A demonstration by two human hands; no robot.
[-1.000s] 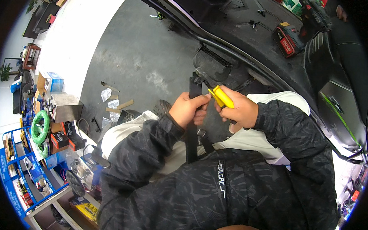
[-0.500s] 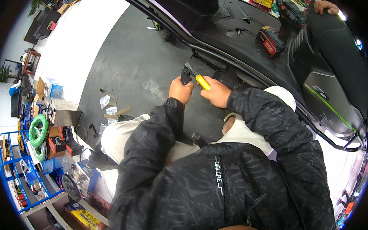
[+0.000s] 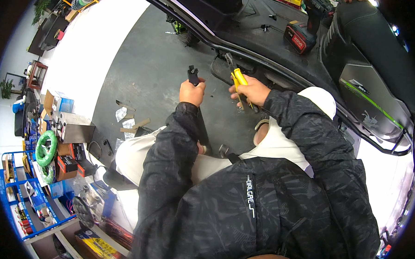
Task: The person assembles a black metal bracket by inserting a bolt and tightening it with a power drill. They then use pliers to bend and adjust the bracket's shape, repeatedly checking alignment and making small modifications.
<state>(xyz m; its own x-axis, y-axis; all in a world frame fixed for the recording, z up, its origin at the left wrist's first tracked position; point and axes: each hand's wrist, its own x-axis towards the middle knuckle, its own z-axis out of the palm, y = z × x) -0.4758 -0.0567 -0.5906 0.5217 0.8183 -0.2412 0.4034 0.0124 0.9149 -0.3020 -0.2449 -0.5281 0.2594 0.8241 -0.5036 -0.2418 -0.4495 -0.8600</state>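
My left hand (image 3: pixel 191 93) is closed round a black part (image 3: pixel 193 74) with a notched upper end. A long dark strip shows below that wrist; I cannot tell whether it belongs to the same part. Yellow-handled pliers (image 3: pixel 240 78) lie in my right hand (image 3: pixel 255 91), jaws pointing up and away, handles spread apart. Some fingers of that hand are loosened round the handles. The pliers and the black part are apart, with grey floor showing between them. Past the jaws runs the black tubular side rail (image 3: pixel 211 42) of a vehicle.
On the vehicle's footboard stands a cordless drill (image 3: pixel 304 34), beside the dark seat (image 3: pixel 377 49). Foil and cardboard scraps (image 3: pixel 128 123) lie on the floor at left. Further left are a metal box (image 3: pixel 75 127), a green coil (image 3: pixel 46 149) and a blue rack (image 3: pixel 33 205).
The pliers have come away from the black part. My right hand has moved right with them and loosened its fingers; my left hand has shifted slightly left, still holding the part.
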